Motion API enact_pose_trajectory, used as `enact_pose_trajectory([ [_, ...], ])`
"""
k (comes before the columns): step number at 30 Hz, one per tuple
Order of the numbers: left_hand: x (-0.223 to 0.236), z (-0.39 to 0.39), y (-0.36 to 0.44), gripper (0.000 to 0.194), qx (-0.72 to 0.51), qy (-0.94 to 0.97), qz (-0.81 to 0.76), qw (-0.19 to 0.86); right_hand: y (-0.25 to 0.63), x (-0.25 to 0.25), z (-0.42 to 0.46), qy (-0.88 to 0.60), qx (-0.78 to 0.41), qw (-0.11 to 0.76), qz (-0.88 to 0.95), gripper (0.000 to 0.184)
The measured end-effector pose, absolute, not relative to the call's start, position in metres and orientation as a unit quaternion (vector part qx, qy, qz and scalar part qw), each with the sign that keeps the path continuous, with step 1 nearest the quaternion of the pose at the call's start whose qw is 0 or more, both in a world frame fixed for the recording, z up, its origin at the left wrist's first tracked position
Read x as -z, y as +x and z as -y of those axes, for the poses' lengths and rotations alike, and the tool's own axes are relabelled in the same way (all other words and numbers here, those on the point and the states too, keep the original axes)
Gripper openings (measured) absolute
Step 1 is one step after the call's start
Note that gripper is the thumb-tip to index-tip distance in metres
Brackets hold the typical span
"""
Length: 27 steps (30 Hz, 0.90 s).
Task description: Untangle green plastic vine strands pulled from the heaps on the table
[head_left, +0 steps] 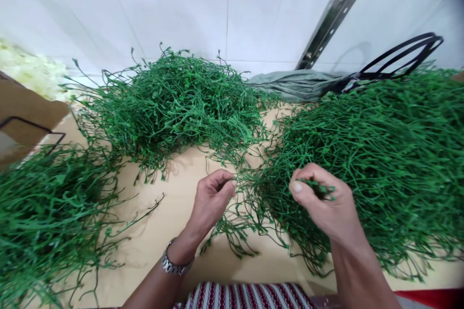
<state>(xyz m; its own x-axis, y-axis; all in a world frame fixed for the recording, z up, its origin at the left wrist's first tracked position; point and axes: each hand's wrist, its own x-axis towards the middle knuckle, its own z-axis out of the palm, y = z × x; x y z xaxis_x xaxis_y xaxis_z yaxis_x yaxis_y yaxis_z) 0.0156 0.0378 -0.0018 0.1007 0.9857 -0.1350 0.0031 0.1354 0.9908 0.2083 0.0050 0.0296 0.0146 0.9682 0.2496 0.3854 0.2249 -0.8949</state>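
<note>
My left hand (213, 195), with a metal watch (172, 263) on its wrist, has thumb and forefinger pinched together over the tabletop. A thin green stem seems to be at its fingertips, though the fingers mostly hide it. Curled fingers of my right hand (322, 198) close around several short green stems (321, 188), whose tips show in the palm. This hand is over the left side of a large pile of green plastic-looking stems (391, 154). Loose stems (239, 236) are spread between and below the hands.
Another stem pile (181, 101) lies at the back, and a third (43, 212) at left. Behind are a grey-green cloth bundle (300, 82), black loops (402, 55) and a metal bracket (329, 26) by the tiled wall. A cardboard box (29, 116) stands at left.
</note>
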Motion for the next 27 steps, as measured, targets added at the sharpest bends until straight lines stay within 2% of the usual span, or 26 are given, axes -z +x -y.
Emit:
enact_pose_trajectory([
  [4, 0.002, -0.035, 0.014, 0.008, -0.42, 0.508, -0.493, 0.568, 0.2, -0.029, -0.012, -0.58, -0.237, 0.344, 0.7, 0.02],
  [7, 0.001, -0.034, 0.012, 0.009, -0.414, 0.519, -0.484, 0.57, 0.195, -0.027, -0.016, -0.56, -0.203, 0.306, 0.743, 0.017],
  [12, 0.001, -0.033, 0.008, 0.01, -0.412, 0.529, -0.472, 0.572, 0.195, -0.025, -0.016, -0.525, -0.183, 0.287, 0.78, 0.013],
  [16, 0.001, -0.032, 0.005, 0.01, -0.408, 0.537, -0.467, 0.572, 0.193, -0.023, -0.017, -0.483, -0.205, 0.276, 0.805, 0.037],
  [21, 0.0, -0.03, 0.002, 0.009, -0.401, 0.557, -0.441, 0.578, 0.189, -0.018, -0.02, -0.42, -0.202, 0.27, 0.842, 0.019],
  [27, -0.004, -0.028, -0.002, 0.012, -0.399, 0.603, -0.438, 0.533, 0.188, -0.015, -0.014, -0.415, -0.151, 0.281, 0.852, 0.013],
])
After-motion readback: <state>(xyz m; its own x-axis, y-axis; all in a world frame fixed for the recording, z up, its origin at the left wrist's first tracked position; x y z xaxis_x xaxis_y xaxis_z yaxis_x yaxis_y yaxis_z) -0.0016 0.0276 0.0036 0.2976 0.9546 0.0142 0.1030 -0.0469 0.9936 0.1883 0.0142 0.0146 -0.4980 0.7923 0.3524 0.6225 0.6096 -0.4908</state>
